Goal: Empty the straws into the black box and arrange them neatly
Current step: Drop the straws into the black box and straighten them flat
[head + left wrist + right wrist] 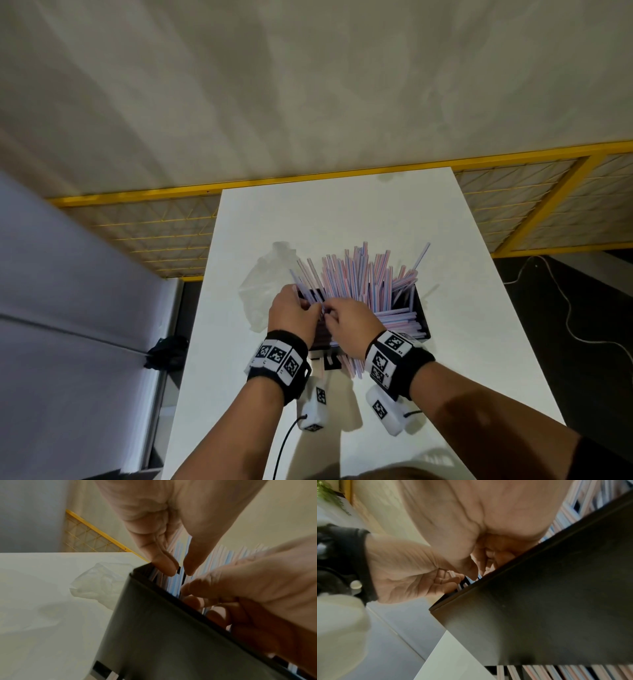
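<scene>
Both hands, left hand (294, 313) and right hand (352, 322), meet over the black box (419, 308) on the table (462, 342), fingers (164, 566) pinched on leaning straws (356, 274), seemingly to lay them flat.

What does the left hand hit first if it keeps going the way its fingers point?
Most likely the pink and blue paper straws leaning in the black rectangular box; the left hand already has its fingertips among them at the box's corner. Depth past that is unclear.
</scene>
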The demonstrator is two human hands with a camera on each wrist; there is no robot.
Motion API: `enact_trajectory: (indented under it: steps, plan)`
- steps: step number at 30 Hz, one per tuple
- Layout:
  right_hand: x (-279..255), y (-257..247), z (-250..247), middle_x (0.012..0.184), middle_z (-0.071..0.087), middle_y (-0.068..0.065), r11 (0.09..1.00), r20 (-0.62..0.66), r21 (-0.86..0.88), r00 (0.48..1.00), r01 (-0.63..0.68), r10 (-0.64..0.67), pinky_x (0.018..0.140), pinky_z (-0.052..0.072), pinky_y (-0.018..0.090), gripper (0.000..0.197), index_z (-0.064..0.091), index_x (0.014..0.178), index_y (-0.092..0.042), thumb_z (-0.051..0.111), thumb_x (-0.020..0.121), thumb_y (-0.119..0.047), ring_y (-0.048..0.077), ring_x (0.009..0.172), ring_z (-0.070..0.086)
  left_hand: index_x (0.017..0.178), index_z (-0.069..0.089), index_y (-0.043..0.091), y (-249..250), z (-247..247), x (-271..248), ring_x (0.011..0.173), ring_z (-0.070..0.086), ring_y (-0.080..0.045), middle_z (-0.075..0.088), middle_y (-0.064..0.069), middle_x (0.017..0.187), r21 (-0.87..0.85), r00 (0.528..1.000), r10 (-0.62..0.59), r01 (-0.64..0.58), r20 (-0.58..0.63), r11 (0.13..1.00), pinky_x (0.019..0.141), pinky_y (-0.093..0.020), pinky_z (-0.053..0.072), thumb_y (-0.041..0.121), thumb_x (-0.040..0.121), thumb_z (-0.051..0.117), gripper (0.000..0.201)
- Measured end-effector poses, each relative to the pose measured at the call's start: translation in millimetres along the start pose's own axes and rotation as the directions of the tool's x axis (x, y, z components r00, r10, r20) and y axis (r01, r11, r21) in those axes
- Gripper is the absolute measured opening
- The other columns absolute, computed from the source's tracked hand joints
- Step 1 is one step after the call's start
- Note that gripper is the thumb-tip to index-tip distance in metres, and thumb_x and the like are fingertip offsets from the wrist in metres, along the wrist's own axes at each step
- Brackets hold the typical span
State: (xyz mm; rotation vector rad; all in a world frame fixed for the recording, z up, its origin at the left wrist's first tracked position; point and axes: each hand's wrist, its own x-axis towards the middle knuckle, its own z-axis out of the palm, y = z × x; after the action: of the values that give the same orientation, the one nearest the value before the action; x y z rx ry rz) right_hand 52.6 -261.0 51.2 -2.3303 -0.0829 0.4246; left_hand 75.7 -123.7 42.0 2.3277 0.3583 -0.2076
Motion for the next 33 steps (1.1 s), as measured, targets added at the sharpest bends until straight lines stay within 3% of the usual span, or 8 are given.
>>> enact_trajectory:
  steps: [4, 10, 14, 18, 20, 24, 30, 33]
  plan:
    - [2, 4, 4, 0.084, 0.060, -0.001, 0.999, -0.001, 0.033, 1.000, 0.009, -0.009, 0.075, 0.054, 0.036, 0.026, 0.066, 0.123, -0.012, 0.052, 0.102, -0.017, 0.019, 0.078, 0.057, 0.095, 0.068, 0.019, 1, -3, 5, 0.081, 0.067, -0.023, 0.066, -0.009, 0.097, -0.039, 0.998, 0.019, -0.017, 0.059, 0.999, 0.075, -0.035, 0.058, 0.025, 0.084, 0.072, 0.013]
    - [10, 6, 11, 0.090, 0.062, 0.004, 1.000, 0.004, -0.020, 1.000, -0.012, 0.013, 0.073, 0.057, 0.041, 0.016, 0.062, 0.108, -0.013, 0.051, 0.100, -0.019, 0.025, 0.081, 0.062, 0.084, 0.068, 0.014, 0, -2, 1, 0.076, 0.064, -0.021, 0.064, -0.011, 0.096, -0.008, 0.992, 0.110, -0.110, 0.058, 0.994, 0.063, -0.025, 0.050, 0.023, 0.087, 0.069, 0.010]
    - [18, 9, 17, 0.082, 0.056, 0.000, 0.993, 0.013, -0.108, 0.999, -0.038, 0.040, 0.065, 0.047, 0.034, 0.007, 0.052, 0.090, -0.018, 0.054, 0.094, -0.012, 0.023, 0.077, 0.058, 0.099, 0.065, 0.021, 7, 4, -7, 0.074, 0.056, -0.009, 0.056, -0.004, 0.100, 0.085, 0.987, 0.143, -0.149, 0.067, 0.985, 0.069, -0.026, 0.045, 0.032, 0.095, 0.060, 0.012]
    - [27, 11, 18, 0.091, 0.063, 0.007, 0.985, 0.080, -0.170, 0.996, -0.017, 0.031, 0.067, 0.046, 0.033, 0.013, 0.048, 0.090, -0.018, 0.060, 0.091, -0.011, 0.025, 0.079, 0.059, 0.104, 0.060, 0.020, 12, 6, -9, 0.084, 0.065, -0.021, 0.068, -0.001, 0.092, 0.074, 0.987, 0.113, -0.122, 0.110, 0.990, 0.076, -0.035, 0.055, 0.028, 0.098, 0.055, 0.011]
    - [30, 13, 17, 0.095, 0.065, 0.009, 0.988, 0.105, -0.153, 0.994, 0.007, 0.009, 0.073, 0.054, 0.039, 0.008, 0.053, 0.093, -0.015, 0.059, 0.091, -0.011, 0.029, 0.085, 0.064, 0.108, 0.051, 0.017, 14, 5, -7, 0.081, 0.065, -0.023, 0.067, -0.003, 0.089, 0.093, 0.990, 0.060, -0.072, 0.130, 0.993, 0.069, -0.033, 0.054, 0.028, 0.098, 0.054, 0.015]
    - [31, 16, 16, 0.092, 0.067, 0.006, 1.000, 0.084, -0.001, 0.996, 0.010, -0.010, 0.079, 0.056, 0.041, 0.012, 0.063, 0.095, -0.014, 0.052, 0.092, -0.010, 0.029, 0.085, 0.064, 0.112, 0.038, 0.014, 16, 5, 0, 0.068, 0.059, -0.015, 0.060, -0.003, 0.084, 0.103, 0.986, -0.006, -0.011, 0.166, 0.995, 0.050, -0.026, 0.041, 0.028, 0.099, 0.054, 0.025]
    - [29, 29, 13, 0.067, 0.055, 0.002, 0.964, 0.073, 0.262, 0.997, -0.032, 0.013, 0.057, 0.041, 0.031, 0.020, 0.061, 0.087, -0.013, 0.045, 0.094, -0.003, 0.018, 0.058, 0.050, 0.103, 0.057, 0.018, 9, -2, 6, 0.081, 0.064, -0.020, 0.067, -0.003, 0.090, 0.069, 0.981, 0.088, -0.102, 0.176, 0.992, 0.073, -0.036, 0.055, 0.039, 0.095, 0.063, 0.024]
    - [26, 35, 7, 0.066, 0.057, 0.001, 0.911, 0.112, 0.407, 0.993, -0.068, 0.024, 0.054, 0.041, 0.028, 0.024, 0.063, 0.086, -0.012, 0.044, 0.098, -0.003, 0.012, 0.053, 0.048, 0.098, 0.067, 0.023, 7, -6, 8, 0.082, 0.070, -0.020, 0.073, 0.002, 0.088, -0.026, 0.971, 0.108, -0.105, 0.215, 0.994, 0.079, -0.040, 0.060, 0.040, 0.090, 0.070, 0.019]
